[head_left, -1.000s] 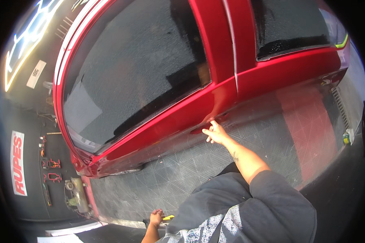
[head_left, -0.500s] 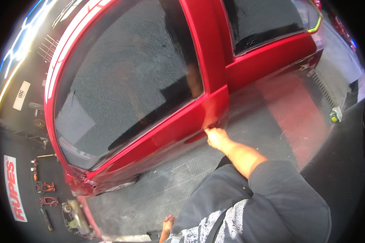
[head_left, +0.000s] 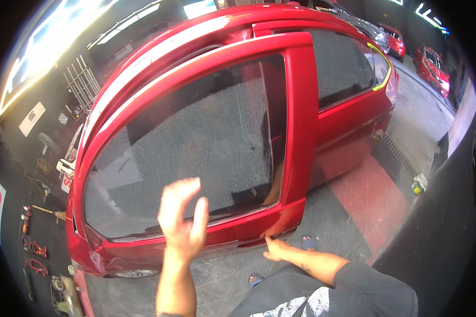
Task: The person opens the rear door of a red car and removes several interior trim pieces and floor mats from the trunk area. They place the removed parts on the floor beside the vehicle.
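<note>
A red car door (head_left: 303,158) with a wet-looking, streaked window (head_left: 206,142) stands ajar, its top frame apart from the car's roof edge. Low on the door's rear part, my right hand (head_left: 276,249) has its fingers hooked at the door handle (head_left: 253,243), mostly hidden by the fingers and the angle. My left hand (head_left: 181,219) is raised in front of the window, holding nothing, thumb apart from the bent fingers. Whether it touches the door, I cannot tell.
Behind the front door is the rear door (head_left: 349,119), with yellow-green tape (head_left: 382,79) around its small corner window. A floor drain grate (head_left: 402,153) runs at right near a small green-and-yellow container (head_left: 419,183). Tools (head_left: 37,248) hang on the dark left wall.
The door has swung outward, and a gap shows along its top. My left hand has risen from low down to in front of the window. My right hand stays at the handle.
</note>
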A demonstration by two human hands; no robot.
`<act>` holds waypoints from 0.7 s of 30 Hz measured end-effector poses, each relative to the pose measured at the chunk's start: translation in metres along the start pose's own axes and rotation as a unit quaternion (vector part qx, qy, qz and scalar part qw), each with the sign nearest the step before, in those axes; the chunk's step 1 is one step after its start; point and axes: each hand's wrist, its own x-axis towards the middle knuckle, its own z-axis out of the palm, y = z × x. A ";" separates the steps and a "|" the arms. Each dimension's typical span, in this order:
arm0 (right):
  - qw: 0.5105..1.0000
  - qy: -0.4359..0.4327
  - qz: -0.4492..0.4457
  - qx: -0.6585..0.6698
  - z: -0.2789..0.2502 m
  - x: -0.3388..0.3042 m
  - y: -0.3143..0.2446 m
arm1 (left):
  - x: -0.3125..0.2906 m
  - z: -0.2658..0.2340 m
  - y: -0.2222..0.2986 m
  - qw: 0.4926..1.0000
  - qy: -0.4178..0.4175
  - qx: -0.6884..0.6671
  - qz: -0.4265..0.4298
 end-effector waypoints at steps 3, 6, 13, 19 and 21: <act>0.997 -0.062 -0.039 -0.012 0.011 -0.013 0.020 | 0.131 0.039 0.041 0.980 0.063 0.127 0.137; 0.966 -0.122 -0.223 0.053 0.007 -0.040 0.042 | 0.204 0.087 0.058 0.929 0.064 0.336 0.141; 0.921 -0.273 -0.225 0.163 -0.118 -0.081 0.213 | 0.221 0.157 0.103 0.938 0.031 0.331 -0.103; 0.942 -0.139 0.030 0.306 -0.205 -0.121 0.385 | 0.183 0.135 0.160 0.952 0.047 0.251 -0.169; 0.951 -0.095 0.095 0.279 -0.195 -0.116 0.468 | 0.163 0.134 0.189 0.966 0.056 0.196 -0.160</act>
